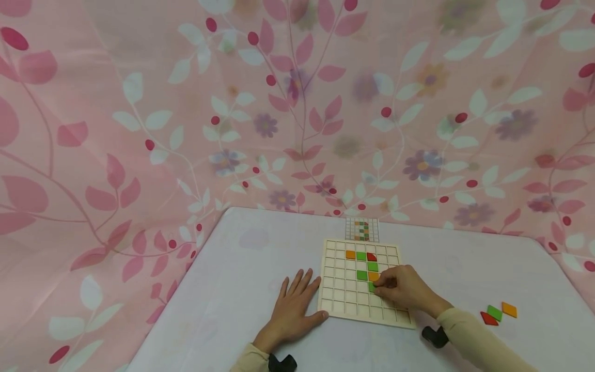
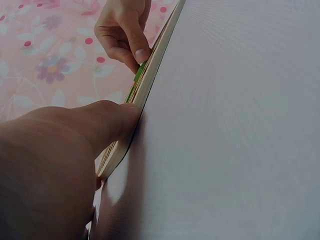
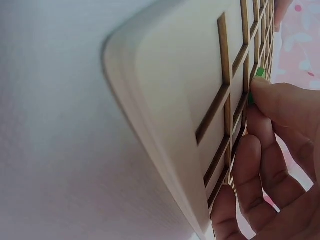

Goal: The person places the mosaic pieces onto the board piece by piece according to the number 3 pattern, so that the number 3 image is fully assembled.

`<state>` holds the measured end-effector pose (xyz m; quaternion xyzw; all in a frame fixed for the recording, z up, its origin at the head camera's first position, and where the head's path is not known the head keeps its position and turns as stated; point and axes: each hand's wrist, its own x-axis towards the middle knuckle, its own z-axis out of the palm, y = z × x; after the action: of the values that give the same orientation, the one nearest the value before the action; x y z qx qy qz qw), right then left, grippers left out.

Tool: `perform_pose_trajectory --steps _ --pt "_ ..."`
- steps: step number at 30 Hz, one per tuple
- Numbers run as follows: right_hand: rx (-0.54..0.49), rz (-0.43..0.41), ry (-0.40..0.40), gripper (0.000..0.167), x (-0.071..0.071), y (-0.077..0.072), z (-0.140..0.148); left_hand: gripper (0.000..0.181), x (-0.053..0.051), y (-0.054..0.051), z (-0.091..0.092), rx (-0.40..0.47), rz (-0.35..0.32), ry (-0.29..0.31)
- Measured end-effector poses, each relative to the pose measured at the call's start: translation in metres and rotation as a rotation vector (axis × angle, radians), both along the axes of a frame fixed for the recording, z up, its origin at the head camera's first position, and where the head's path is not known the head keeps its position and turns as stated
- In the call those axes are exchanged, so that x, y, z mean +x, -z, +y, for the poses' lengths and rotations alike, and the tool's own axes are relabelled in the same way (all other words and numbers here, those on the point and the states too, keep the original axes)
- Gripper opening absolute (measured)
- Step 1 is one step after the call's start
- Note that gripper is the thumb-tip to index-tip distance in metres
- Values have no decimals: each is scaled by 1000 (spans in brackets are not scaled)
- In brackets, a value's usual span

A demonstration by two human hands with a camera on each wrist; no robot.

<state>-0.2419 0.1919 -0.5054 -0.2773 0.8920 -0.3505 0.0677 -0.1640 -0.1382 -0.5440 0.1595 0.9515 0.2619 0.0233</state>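
A wooden grid board (image 1: 344, 296) lies on the table with orange, green and red pieces in its upper and middle cells. My right hand (image 1: 409, 289) is over the board's right half; its thumb and index finger pinch a green piece (image 1: 372, 287) at a cell below an orange one. In the right wrist view the right hand (image 3: 285, 145) holds this green piece (image 3: 260, 72) between thumb and fingertip. My left hand (image 1: 294, 310) lies spread at the board's left edge, and in the left wrist view the thumb of the left hand (image 2: 65, 135) touches the board's edge (image 2: 159, 55).
A small printed grid card (image 1: 362, 230) lies just behind the board. To the right on the white table (image 1: 223, 289) are a loose red piece (image 1: 489, 319), a green piece (image 1: 495, 313) and an orange piece (image 1: 509, 309). A floral cloth (image 1: 297, 103) hangs behind the table.
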Motion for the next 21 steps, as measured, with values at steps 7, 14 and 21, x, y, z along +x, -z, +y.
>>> perform_pose_trajectory --steps 7,14,21 --pt "14 12 -6 7 0 -2 0 82 1 0 0 5 -1 5" --pt "22 52 0 5 2 -3 0 81 2 -2 0 2 32 11" --pt "16 36 11 7 4 -1 -1 80 3 -3 0 13 34 12"
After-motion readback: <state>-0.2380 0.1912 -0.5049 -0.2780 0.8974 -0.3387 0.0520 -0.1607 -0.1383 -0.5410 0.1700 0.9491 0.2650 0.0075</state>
